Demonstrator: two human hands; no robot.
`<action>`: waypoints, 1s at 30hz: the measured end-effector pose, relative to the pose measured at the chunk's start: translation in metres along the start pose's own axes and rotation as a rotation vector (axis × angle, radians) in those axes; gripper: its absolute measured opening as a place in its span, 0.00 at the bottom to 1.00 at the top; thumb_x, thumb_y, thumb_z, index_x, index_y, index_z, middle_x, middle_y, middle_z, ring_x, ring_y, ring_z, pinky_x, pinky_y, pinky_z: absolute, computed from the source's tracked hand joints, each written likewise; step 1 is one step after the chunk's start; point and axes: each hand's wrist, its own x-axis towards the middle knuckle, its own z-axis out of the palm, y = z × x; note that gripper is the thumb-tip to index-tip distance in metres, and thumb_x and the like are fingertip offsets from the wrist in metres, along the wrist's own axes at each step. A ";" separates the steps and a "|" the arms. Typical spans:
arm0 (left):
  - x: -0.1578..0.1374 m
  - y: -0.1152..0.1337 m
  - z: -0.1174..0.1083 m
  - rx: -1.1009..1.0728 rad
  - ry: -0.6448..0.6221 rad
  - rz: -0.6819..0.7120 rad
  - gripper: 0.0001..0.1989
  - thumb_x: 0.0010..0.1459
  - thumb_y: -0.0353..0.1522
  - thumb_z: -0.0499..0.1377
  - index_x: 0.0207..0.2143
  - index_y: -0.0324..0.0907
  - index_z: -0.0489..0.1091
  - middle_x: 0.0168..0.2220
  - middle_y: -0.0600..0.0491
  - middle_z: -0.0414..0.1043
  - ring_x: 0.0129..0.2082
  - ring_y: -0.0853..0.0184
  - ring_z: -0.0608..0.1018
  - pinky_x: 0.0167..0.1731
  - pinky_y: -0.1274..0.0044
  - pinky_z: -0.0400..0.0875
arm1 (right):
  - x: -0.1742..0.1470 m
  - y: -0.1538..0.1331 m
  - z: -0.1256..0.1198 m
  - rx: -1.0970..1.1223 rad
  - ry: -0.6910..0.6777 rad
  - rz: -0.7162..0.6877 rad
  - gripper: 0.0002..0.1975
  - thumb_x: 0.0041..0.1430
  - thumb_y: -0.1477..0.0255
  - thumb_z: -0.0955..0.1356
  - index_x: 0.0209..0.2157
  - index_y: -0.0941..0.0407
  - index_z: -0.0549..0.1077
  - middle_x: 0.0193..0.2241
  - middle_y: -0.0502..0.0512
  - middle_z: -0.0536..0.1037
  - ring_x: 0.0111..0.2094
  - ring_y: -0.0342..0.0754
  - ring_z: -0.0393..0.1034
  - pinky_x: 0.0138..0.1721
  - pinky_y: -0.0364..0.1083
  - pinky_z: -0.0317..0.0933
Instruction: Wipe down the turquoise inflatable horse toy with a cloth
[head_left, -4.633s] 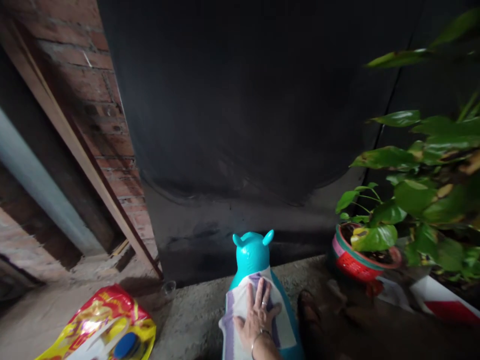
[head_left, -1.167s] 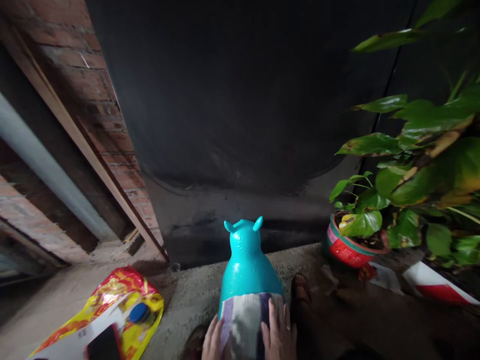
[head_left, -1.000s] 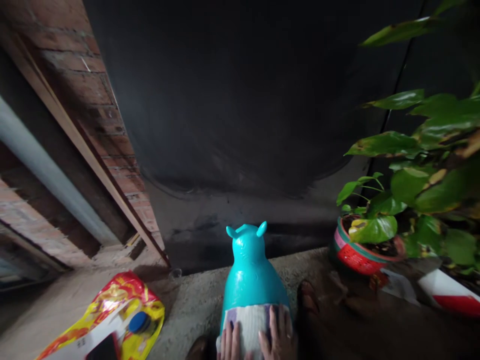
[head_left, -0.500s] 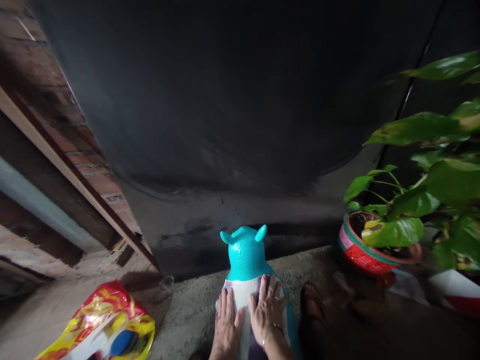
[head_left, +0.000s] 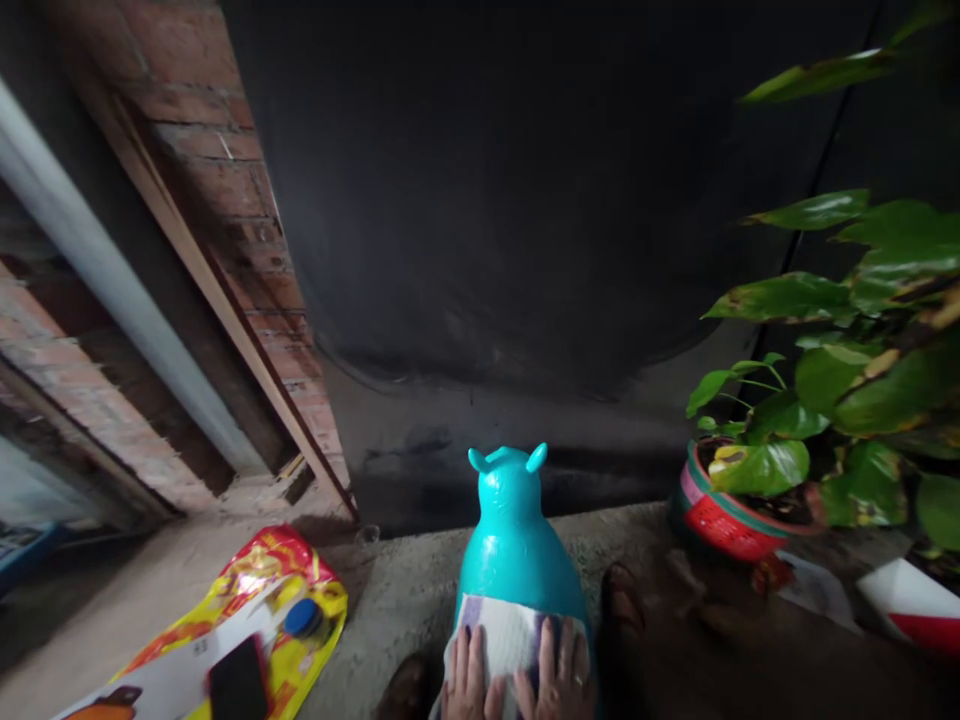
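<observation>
A turquoise inflatable animal toy (head_left: pixel 514 545) with two small ears stands on the concrete floor right in front of me. A white and purple cloth (head_left: pixel 504 632) lies over its back. My left hand (head_left: pixel 466 680) and my right hand (head_left: pixel 561 678) both press flat on the cloth, fingers spread, side by side at the bottom edge of the view. A ring shows on my right hand. My wrists are out of frame.
A yellow and red plastic bag (head_left: pixel 225 640) with a blue cap and a dark phone on it lies at left. A red potted plant (head_left: pixel 724 515) with big green leaves stands at right. A brown shoe (head_left: pixel 621 600) sits beside the toy. Black wall ahead, brick wall left.
Both hands slid back along the cloth toward me, from the toy's shoulders to its rear. The view swung right and tilted, showing more of the bag and the phone.
</observation>
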 end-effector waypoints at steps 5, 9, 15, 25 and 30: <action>0.009 -0.004 -0.002 -0.002 -0.111 -0.018 0.32 0.60 0.44 0.49 0.64 0.41 0.55 0.68 0.48 0.48 0.68 0.55 0.55 0.62 0.63 0.65 | 0.000 0.001 0.003 0.008 -0.004 0.015 0.30 0.60 0.57 0.64 0.58 0.60 0.68 0.60 0.72 0.64 0.59 0.72 0.61 0.50 0.65 0.65; 0.028 0.008 -0.012 0.053 -0.132 0.002 0.32 0.61 0.39 0.45 0.65 0.34 0.53 0.68 0.44 0.45 0.68 0.56 0.52 0.65 0.63 0.60 | 0.031 -0.009 -0.001 -0.027 -0.092 0.036 0.29 0.62 0.60 0.62 0.61 0.59 0.64 0.63 0.72 0.60 0.61 0.74 0.57 0.49 0.68 0.63; 0.075 0.041 -0.045 -0.138 -0.075 -0.030 0.34 0.60 0.40 0.45 0.64 0.28 0.53 0.69 0.40 0.43 0.70 0.55 0.46 0.69 0.64 0.47 | 0.092 -0.030 -0.012 -0.038 -0.239 0.061 0.32 0.64 0.60 0.60 0.66 0.59 0.55 0.66 0.71 0.52 0.66 0.71 0.48 0.56 0.68 0.57; 0.103 0.052 -0.051 -0.155 -0.118 -0.112 0.37 0.60 0.42 0.42 0.67 0.29 0.45 0.71 0.43 0.37 0.70 0.58 0.42 0.70 0.66 0.44 | 0.125 -0.041 -0.010 0.014 -0.253 0.052 0.32 0.65 0.61 0.58 0.67 0.60 0.49 0.67 0.71 0.47 0.67 0.70 0.44 0.58 0.70 0.54; 0.076 0.044 -0.044 -0.050 -0.127 -0.101 0.37 0.59 0.40 0.44 0.65 0.25 0.48 0.70 0.40 0.43 0.70 0.58 0.46 0.69 0.70 0.49 | 0.088 -0.028 0.001 0.072 -0.178 0.028 0.32 0.62 0.64 0.63 0.65 0.55 0.56 0.66 0.67 0.52 0.66 0.70 0.48 0.57 0.70 0.57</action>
